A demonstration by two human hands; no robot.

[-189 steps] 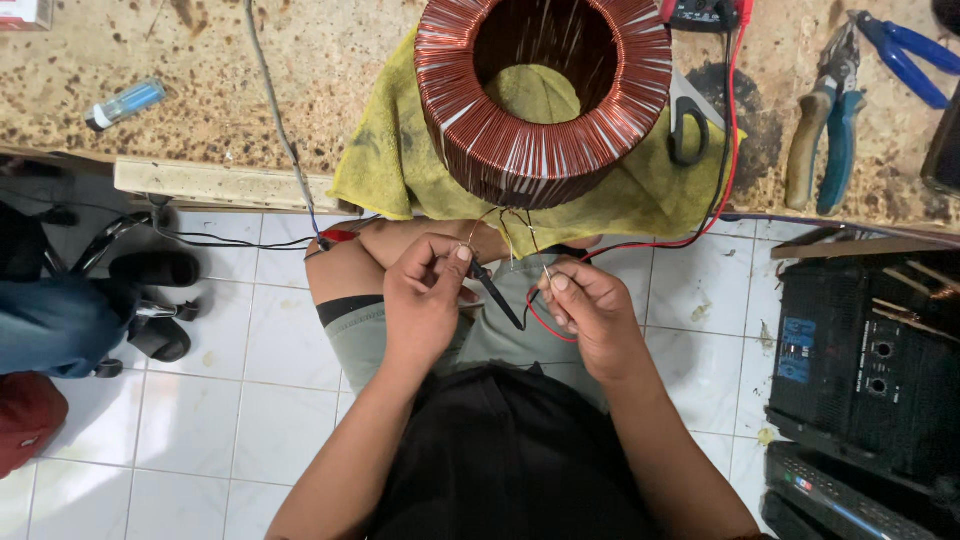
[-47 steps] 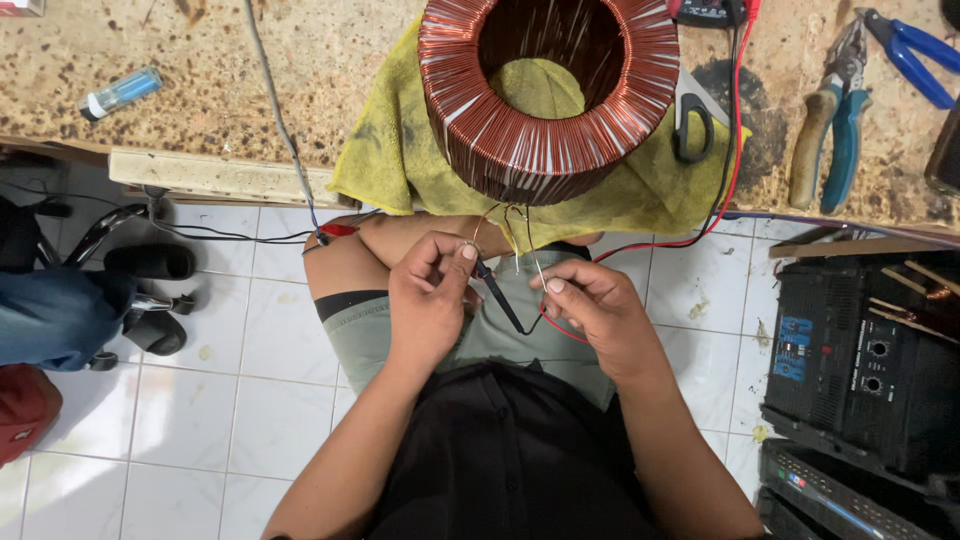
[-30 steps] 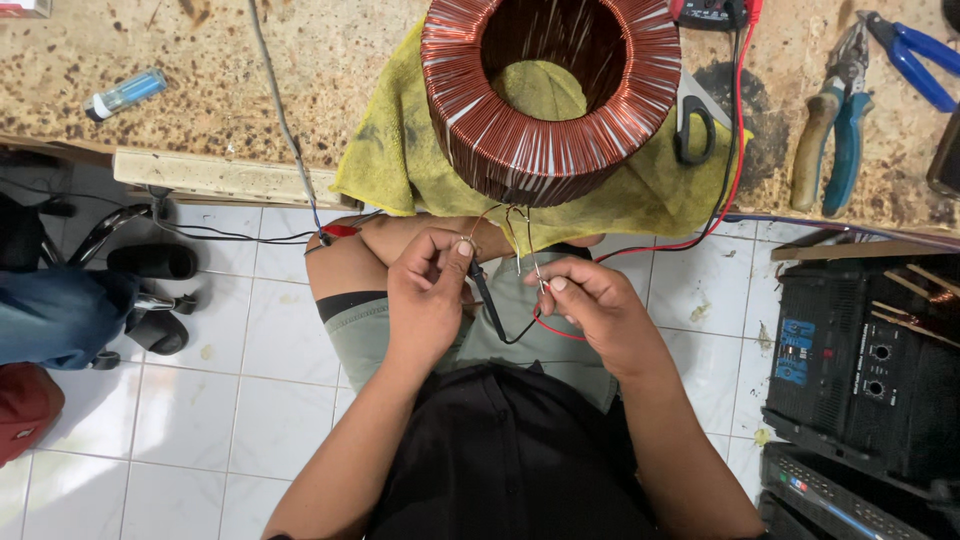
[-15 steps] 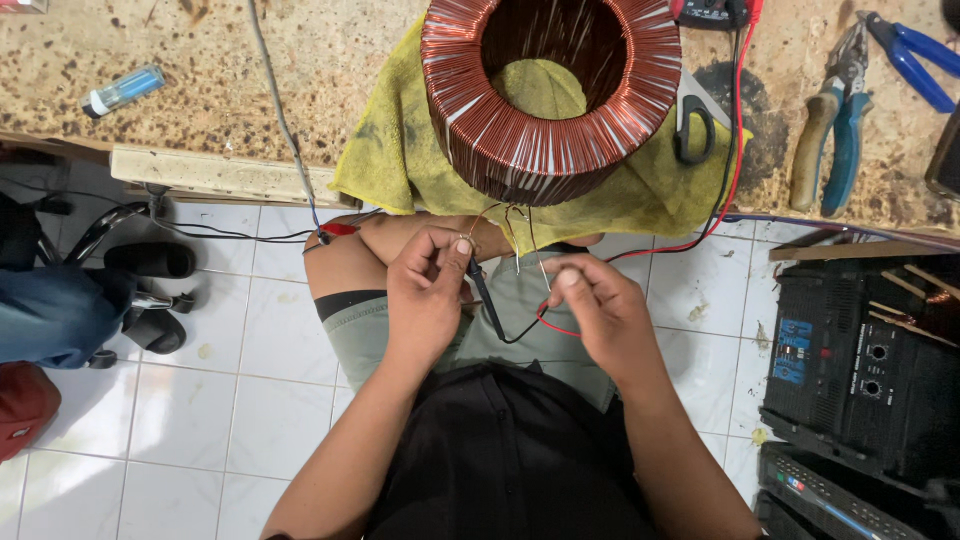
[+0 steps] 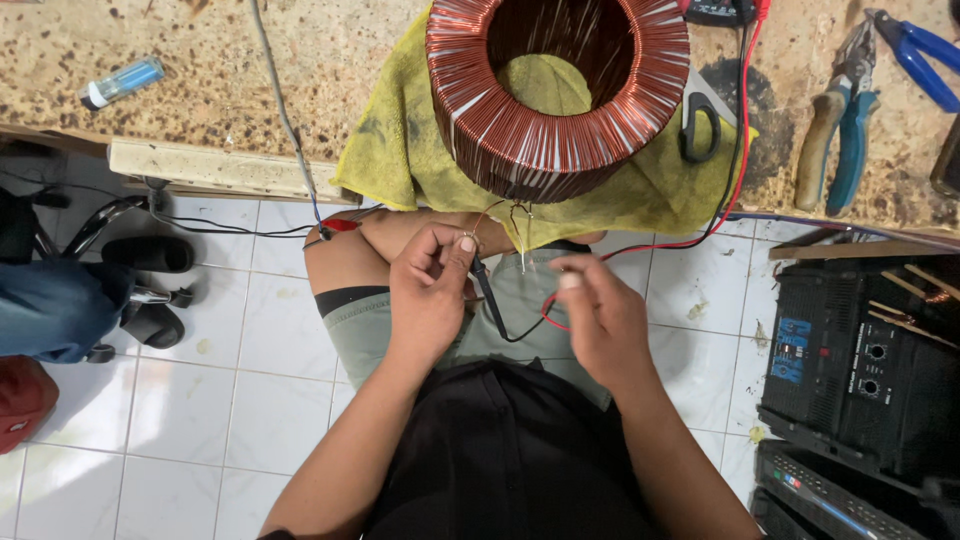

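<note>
Probe (image 5: 488, 295) between hands, below bench edge (image 5: 220, 170)

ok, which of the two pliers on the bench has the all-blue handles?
The blue-handled pliers at the far right bench corner. The other pliers, just left of them, have one tan and one teal handle.

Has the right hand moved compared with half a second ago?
Yes. The right hand has shifted a little down and away from the copper coil, opening a wider gap to the left hand.
</note>
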